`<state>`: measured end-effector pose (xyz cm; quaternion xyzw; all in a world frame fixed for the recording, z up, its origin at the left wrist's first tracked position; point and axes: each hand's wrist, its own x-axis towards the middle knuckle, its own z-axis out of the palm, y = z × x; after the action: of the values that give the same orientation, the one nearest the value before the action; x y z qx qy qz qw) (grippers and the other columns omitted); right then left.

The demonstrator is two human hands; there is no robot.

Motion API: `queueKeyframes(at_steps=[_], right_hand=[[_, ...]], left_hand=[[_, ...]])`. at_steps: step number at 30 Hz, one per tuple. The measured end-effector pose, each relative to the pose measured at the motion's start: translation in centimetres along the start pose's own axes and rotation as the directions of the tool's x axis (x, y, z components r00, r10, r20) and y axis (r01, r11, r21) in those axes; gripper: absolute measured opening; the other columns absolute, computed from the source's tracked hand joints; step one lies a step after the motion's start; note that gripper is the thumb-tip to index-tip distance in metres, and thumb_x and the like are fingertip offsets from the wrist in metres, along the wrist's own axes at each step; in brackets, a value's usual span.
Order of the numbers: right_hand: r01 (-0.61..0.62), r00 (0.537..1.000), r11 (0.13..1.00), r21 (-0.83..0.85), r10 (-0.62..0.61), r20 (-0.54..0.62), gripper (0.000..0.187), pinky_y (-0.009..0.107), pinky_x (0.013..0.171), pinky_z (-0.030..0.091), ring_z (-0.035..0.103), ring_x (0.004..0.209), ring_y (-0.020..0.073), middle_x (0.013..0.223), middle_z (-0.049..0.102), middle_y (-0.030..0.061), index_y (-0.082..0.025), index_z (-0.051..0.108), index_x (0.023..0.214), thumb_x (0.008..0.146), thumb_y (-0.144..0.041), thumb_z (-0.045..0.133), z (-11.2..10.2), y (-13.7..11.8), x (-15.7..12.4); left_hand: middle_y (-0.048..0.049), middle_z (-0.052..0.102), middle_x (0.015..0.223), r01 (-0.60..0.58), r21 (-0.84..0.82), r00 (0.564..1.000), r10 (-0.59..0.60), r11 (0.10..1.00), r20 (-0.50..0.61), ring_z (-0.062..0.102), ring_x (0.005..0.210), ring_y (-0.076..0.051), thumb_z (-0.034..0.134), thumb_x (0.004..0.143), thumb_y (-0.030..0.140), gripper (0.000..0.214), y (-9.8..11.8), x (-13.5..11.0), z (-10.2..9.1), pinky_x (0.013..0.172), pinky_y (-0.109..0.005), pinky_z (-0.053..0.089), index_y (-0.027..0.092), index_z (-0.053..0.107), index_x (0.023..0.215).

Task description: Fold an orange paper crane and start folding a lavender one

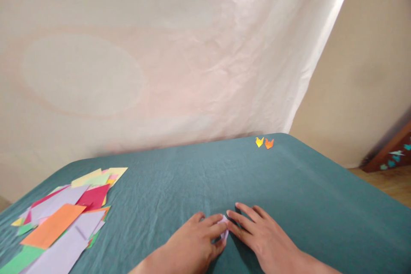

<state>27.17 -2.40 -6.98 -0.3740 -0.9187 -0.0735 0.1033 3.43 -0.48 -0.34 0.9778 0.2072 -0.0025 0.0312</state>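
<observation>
A small folded piece of lilac paper (pixel 224 232) is at the front of the teal-covered table, partly hidden by fingers. My left hand (pixel 201 239) is closed on it, with the thumb at its lower end and bent fingers along its left side. From the right, my right hand (pixel 258 233) reaches in palm down. Its fingers are stretched and spread, and one fingertip touches the paper's right edge. I cannot see the right thumb. How the paper is folded is too small and covered to make out.
A loose pile of coloured paper sheets (pixel 53 224) lies on the left of the teal cloth (pixel 167 188). Two folded paper birds, one yellow (pixel 260 142) and one orange (pixel 269 144), are near the far right edge. Behind hangs a pale curtain (pixel 180 72).
</observation>
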Motion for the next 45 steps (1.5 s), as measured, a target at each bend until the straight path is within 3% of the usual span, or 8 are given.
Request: queueKeyframes(at_steps=[8, 18, 22, 26, 34, 38, 42, 45], right_hand=[[-0.006, 1.000, 1.000, 0.029, 0.007, -0.027, 0.052, 0.043, 0.096, 0.041, 0.043, 0.126, 0.0246, 0.143, 0.045, -0.0014, -0.025, 0.040, 0.139, 0.089, -0.015, 0.045, -0.3, 0.5, -0.2], [0.045, 0.989, 0.998, 0.040, -0.039, -0.145, 0.039, 0.040, 0.093, 0.042, 0.048, 0.117, 0.0240, 0.130, 0.058, 0.0036, -0.021, 0.051, 0.130, 0.091, -0.018, 0.044, -0.8, -0.1, 0.2], [0.166, 0.973, 0.983, 0.078, -0.151, -0.173, 0.033, 0.038, 0.090, 0.044, 0.053, 0.106, 0.0222, 0.113, 0.066, 0.0072, -0.019, 0.056, 0.123, 0.093, -0.025, 0.045, -1.7, -0.6, 0.5], [0.160, 0.976, 0.984, 0.074, -0.147, -0.163, 0.031, 0.038, 0.089, 0.044, 0.053, 0.104, 0.0222, 0.109, 0.066, 0.0067, -0.020, 0.057, 0.121, 0.093, -0.026, 0.045, -2.0, -0.9, 0.8], [0.157, 0.970, 0.988, 0.011, -0.152, -0.191, 0.033, 0.038, 0.088, 0.045, 0.053, 0.105, 0.0233, 0.113, 0.066, 0.0049, -0.022, 0.056, 0.123, 0.095, -0.033, 0.043, -1.6, -0.8, 0.7], [0.142, 0.973, 0.989, 0.041, -0.132, -0.188, 0.031, 0.033, 0.089, 0.044, 0.053, 0.107, 0.0193, 0.113, 0.066, 0.0029, -0.022, 0.055, 0.124, 0.096, -0.025, 0.042, -2.2, -0.8, 0.4], [0.203, 0.951, 0.976, -0.074, -0.215, -0.225, 0.033, 0.036, 0.086, 0.045, 0.053, 0.106, 0.0224, 0.117, 0.065, 0.0014, -0.024, 0.055, 0.125, 0.096, -0.026, 0.040, -1.9, -0.9, 0.5], [0.158, 0.961, 0.981, -0.110, -0.178, -0.209, 0.033, 0.037, 0.084, 0.046, 0.055, 0.103, 0.0230, 0.115, 0.066, 0.0003, -0.027, 0.054, 0.126, 0.095, -0.031, 0.042, -1.4, -1.1, 0.7]], left_hand=[[-0.0084, 0.058, 0.129, -0.051, -0.027, 0.998, 0.050, 0.998, -0.030, 0.051, 0.120, -0.024, 0.048, 0.090, 0.021, 0.032, -0.8, 0.2, 1.8, 0.095, -0.036, 0.043, 0.020, 0.056, 0.121], [-0.0037, 0.060, 0.126, -0.045, -0.205, 0.999, 0.042, 0.978, -0.020, 0.053, 0.118, -0.023, 0.055, 0.086, 0.019, 0.030, -0.5, -0.5, -1.1, 0.097, -0.035, 0.043, 0.027, 0.060, 0.115], [-0.0024, 0.060, 0.124, -0.025, -0.243, 0.998, 0.012, 0.970, -0.057, 0.056, 0.113, -0.022, 0.057, 0.084, 0.017, 0.027, -0.4, -0.8, -1.0, 0.096, -0.034, 0.042, 0.027, 0.062, 0.109], [-0.0021, 0.059, 0.124, 0.023, -0.228, 0.999, -0.032, 0.973, -0.037, 0.056, 0.113, -0.021, 0.060, 0.081, 0.013, 0.028, -0.4, -1.1, -0.7, 0.096, -0.033, 0.041, 0.028, 0.064, 0.105], [-0.0006, 0.055, 0.134, -0.020, -0.257, 1.000, 0.014, 0.966, -0.026, 0.048, 0.125, -0.023, 0.057, 0.082, 0.012, 0.039, -1.3, -1.2, -0.3, 0.099, -0.037, 0.037, 0.032, 0.060, 0.115], [0.0008, 0.050, 0.139, -0.027, -0.267, 1.000, 0.026, 0.963, -0.007, 0.045, 0.128, -0.024, 0.056, 0.082, 0.010, 0.042, -1.5, -1.3, -0.5, 0.100, -0.039, 0.036, 0.033, 0.059, 0.117], [0.0026, 0.047, 0.142, -0.032, -0.277, 0.999, 0.034, 0.960, 0.005, 0.039, 0.133, -0.026, 0.052, 0.085, 0.011, 0.040, -1.5, -1.7, -0.8, 0.103, -0.043, 0.034, 0.034, 0.059, 0.116], [0.0016, 0.046, 0.143, -0.029, -0.273, 0.999, 0.032, 0.961, 0.008, 0.039, 0.133, -0.027, 0.051, 0.087, 0.013, 0.040, -1.6, -1.8, -0.9, 0.103, -0.045, 0.034, 0.034, 0.057, 0.119]])
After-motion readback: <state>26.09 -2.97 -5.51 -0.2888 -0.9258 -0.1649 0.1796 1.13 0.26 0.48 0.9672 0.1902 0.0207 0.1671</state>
